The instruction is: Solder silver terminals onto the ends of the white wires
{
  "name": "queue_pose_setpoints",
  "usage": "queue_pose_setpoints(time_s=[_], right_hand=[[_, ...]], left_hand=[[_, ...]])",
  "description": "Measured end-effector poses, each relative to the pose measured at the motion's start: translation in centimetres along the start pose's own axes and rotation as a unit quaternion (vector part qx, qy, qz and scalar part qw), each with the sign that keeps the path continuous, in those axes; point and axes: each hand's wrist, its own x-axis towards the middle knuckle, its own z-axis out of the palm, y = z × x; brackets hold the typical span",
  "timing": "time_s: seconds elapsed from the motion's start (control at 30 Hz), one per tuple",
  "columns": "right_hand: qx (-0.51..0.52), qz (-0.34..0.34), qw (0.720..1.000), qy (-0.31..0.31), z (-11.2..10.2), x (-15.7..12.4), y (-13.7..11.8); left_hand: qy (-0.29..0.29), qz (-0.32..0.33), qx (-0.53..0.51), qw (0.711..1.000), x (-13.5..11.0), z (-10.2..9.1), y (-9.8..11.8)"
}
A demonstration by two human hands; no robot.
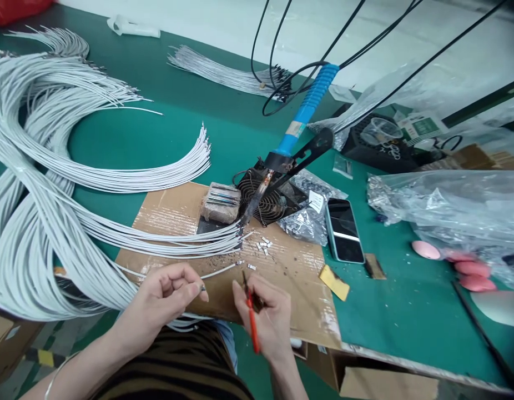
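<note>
My left hand [169, 297] is closed in a pinch on a tiny dark-tipped piece [202, 288], possibly a cable end; most of it is hidden by the fingers. In my right hand [267, 311] is a red-handled tool [252, 319] with narrow dark tips pointing away from me; whether it is tweezers or cutters I cannot tell. Just beyond both hands, a single white cable [219, 271] ends in a small white connector [240, 263]. Several loose white connectors [264, 244] lie on the cardboard sheet [298, 294]. A row of white cables [190, 244] ends below the soldering iron's tip.
A blue-handled soldering iron [309, 105] slants over a small fan [263, 200] and a worn block [221, 203]. Large white cable bundles [36, 166] cover the left. To the right are a phone [346, 230], a yellow sponge [334, 282], plastic bags [448, 194] and pink oval pieces [472, 268].
</note>
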Motion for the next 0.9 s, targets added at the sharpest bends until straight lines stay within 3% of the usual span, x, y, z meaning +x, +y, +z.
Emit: queue_pose_setpoints(time_s=[0.1,0.3,0.9], right_hand=[[-0.016,-0.044,0.998,-0.035,1.0,-0.5,-0.6],[-0.052,-0.097,0.992,-0.062,0.9,-0.5,-1.0],[-0.107,-0.132,0.981,-0.091,0.1,-0.1,-0.9]], left_hand=[[-0.008,-0.001,-0.021,1.000,0.0,0.1,0.1],[-0.006,-0.017,-0.038,0.999,-0.1,0.2,0.2],[-0.021,-0.052,-0.065,0.996,0.2,0.2,0.5]])
